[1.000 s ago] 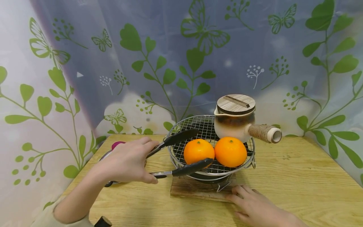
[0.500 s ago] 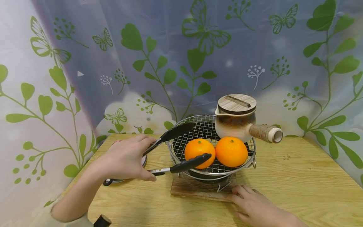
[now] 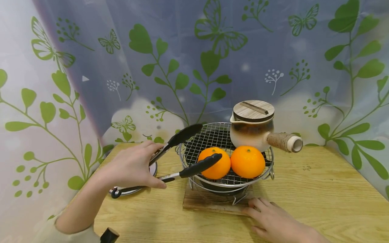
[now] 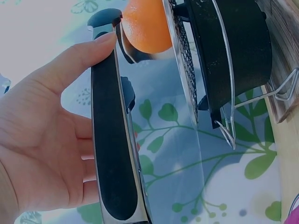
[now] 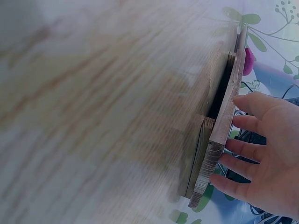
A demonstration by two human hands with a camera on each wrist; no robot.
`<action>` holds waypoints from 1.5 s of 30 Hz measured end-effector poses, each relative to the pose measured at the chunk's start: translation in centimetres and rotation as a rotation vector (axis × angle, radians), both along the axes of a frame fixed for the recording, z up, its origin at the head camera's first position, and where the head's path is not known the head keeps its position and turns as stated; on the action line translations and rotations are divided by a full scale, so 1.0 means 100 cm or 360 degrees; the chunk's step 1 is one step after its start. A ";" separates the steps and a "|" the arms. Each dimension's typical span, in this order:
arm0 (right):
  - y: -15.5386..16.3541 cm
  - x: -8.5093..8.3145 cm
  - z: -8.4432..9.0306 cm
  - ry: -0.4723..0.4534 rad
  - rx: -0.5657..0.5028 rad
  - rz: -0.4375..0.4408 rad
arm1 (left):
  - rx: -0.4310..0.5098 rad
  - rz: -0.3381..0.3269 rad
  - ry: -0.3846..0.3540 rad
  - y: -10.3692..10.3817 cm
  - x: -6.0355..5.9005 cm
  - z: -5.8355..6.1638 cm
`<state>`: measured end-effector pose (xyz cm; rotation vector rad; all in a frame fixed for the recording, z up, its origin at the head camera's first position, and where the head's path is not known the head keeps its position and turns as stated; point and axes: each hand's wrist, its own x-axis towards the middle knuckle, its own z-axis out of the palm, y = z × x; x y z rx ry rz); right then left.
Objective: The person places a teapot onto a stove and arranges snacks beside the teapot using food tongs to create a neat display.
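Left hand [image 3: 132,167] grasping open tongs [image 3: 182,155] whose 2 black tips flank the left orange [image 3: 214,162] on the wire grill [image 3: 212,135]; right hand [image 3: 273,222], fingers relaxed, steadies the wooden base [image 3: 209,204] on the bench [image 3: 319,192]; judged next: squeeze the grip.

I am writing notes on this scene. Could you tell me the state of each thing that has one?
tongs: open, around the left orange
left orange: on the grill mesh
pot: lidded, upright
left hand: holds the tongs
right hand: flat, touching the wooden board
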<state>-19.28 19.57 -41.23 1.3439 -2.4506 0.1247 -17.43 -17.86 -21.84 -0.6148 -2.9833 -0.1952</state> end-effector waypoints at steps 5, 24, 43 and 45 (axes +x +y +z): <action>0.000 0.000 0.001 0.0015 0.0001 0.0002 | 0.0031 0.0018 0.0034 -0.005 0.001 0.001; 0.000 -0.001 0.001 -0.0016 0.0007 0.0006 | 0.0284 0.0182 -0.0097 -0.039 -0.014 -0.002; 0.001 -0.003 -0.001 -0.0020 0.0018 0.0011 | 0.0334 0.0411 -0.0168 -0.066 -0.032 -0.019; 0.001 -0.003 -0.001 -0.0027 0.0023 0.0006 | 0.0303 0.0451 -0.0184 -0.068 -0.035 -0.022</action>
